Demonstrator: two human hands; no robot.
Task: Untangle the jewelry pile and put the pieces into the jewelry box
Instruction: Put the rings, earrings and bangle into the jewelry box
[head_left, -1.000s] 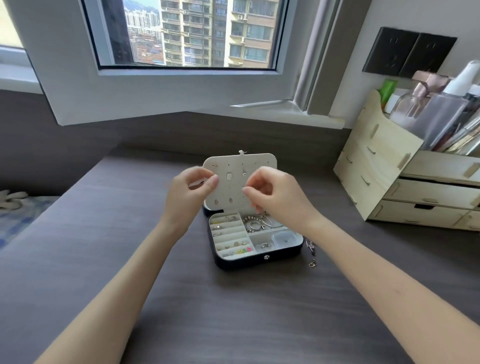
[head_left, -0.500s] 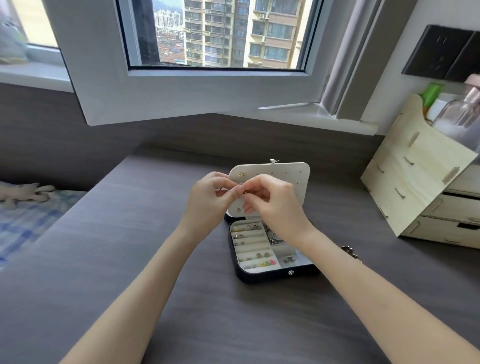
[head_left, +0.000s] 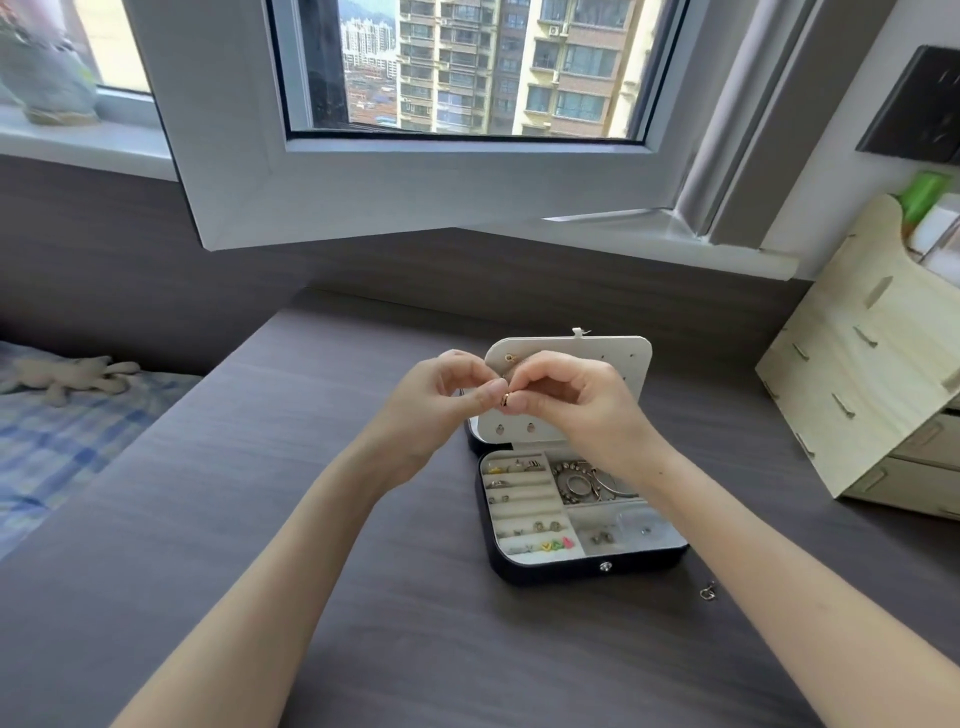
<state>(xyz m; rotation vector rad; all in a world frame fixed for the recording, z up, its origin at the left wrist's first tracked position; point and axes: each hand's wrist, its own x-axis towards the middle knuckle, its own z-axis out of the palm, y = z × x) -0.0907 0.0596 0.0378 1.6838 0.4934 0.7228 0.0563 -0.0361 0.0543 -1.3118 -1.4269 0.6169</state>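
Jewelry box (head_left: 545, 570) stands open on the surface (head_left: 260, 519), with rings (head_left: 519, 465) and bracelets (head_left: 587, 483) in its compartments. Above it, before its raised lid (head_left: 615, 364), the left grip (head_left: 441, 402) and right grip (head_left: 576, 400) meet, both pinching a small gold piece (head_left: 505, 399). One loose piece (head_left: 707, 592) lies just right of the box.

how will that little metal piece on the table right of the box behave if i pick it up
The metal piece looks tiny and thin, so probably very light, needing a fingertip pinch. On the smooth table it would likely slide rather than roll if pushed.
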